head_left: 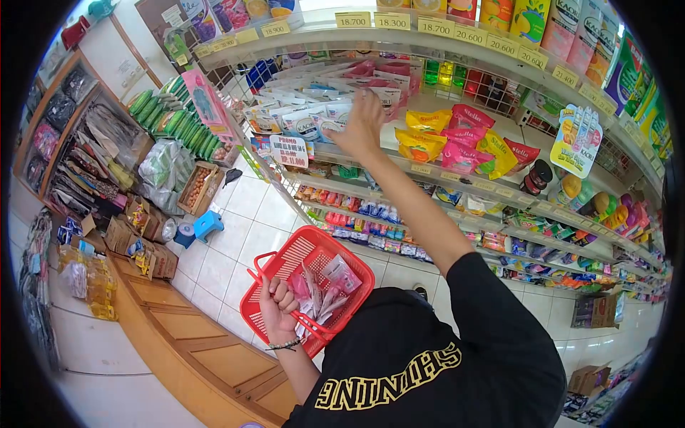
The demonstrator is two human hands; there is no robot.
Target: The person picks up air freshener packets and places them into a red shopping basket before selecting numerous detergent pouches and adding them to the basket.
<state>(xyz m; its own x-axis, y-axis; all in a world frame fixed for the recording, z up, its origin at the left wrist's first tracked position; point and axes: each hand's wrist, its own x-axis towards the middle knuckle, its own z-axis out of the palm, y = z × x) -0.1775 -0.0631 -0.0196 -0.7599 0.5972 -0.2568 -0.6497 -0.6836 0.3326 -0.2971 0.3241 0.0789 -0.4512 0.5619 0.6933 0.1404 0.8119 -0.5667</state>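
Note:
My left hand (277,308) grips the handle of a red plastic shopping basket (289,258) held low in front of me. Several pink and white sachet packs (327,287) lie inside it. My right hand (361,126) reaches up to a shelf and rests on white and pink refill pouches (314,118) lying in rows there. Whether the fingers close on a pouch cannot be seen from this side.
Store shelves (457,44) with yellow price tags run across the top and right, holding yellow and pink Stella packs (457,139) and bottles. A wooden counter (193,335) lies at lower left, with boxes of goods and a small blue stool (207,225) on the white tiled floor.

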